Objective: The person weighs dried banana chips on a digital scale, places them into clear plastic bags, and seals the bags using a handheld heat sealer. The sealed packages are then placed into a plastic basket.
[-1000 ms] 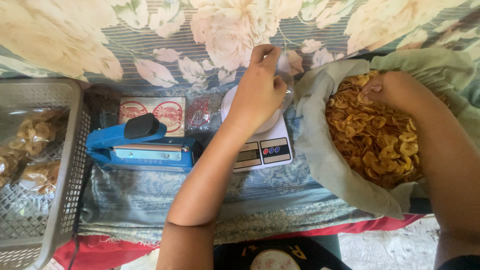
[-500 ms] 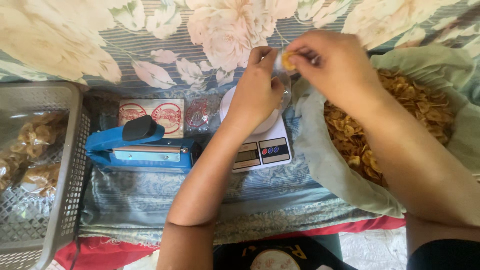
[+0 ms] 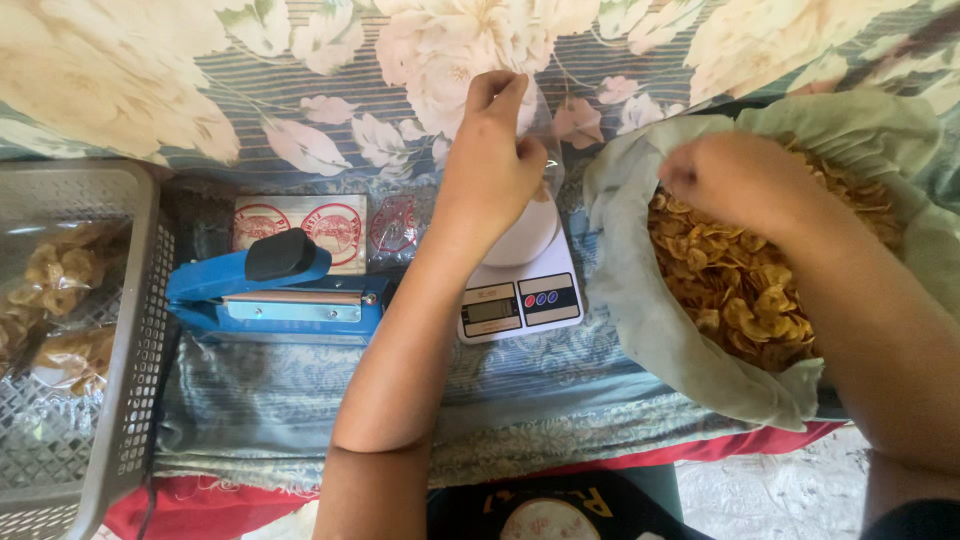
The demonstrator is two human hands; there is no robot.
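Note:
My left hand [image 3: 490, 165] pinches the top of a clear plastic bag [image 3: 545, 150] that stands on a white kitchen scale [image 3: 520, 285]. Part of the bag is hidden behind the hand. My right hand [image 3: 740, 180] is down in a large pale green sack [image 3: 640, 300] full of yellow fried chips [image 3: 740, 290], its fingers curled among the chips. Whether it holds any I cannot tell.
A blue heat sealer [image 3: 275, 295] lies left of the scale, with printed label sheets [image 3: 300, 230] behind it. A grey plastic basket [image 3: 130, 340] at the far left holds filled chip bags [image 3: 60, 290]. Flowered cloth [image 3: 230, 90] covers the surface.
My right hand has gone from the mouth of the clear bag, where it held chips, back right into the sack. My left hand has stayed on the bag.

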